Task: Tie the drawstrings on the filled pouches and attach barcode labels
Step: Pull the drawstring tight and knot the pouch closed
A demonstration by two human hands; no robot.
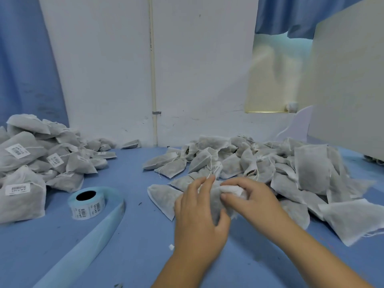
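A filled grey mesh pouch [217, 199] sits between my hands at the near edge of the unlabelled pile [270, 169]. My left hand [199, 213] grips the pouch body from the left, thumb underneath. My right hand [249, 196] pinches the bunched white top of the pouch between thumb and fingers. The drawstring of this pouch is hidden by my fingers. A roll of barcode labels [89, 202] lies on the blue table to the left, its blue backing strip [87, 242] trailing toward me.
A heap of labelled pouches [31, 163] fills the far left of the blue table [135, 235]. A white wall with a pipe stands behind. A grey board [349, 80] leans at the right. A small white scrap [171, 247] lies near my left wrist.
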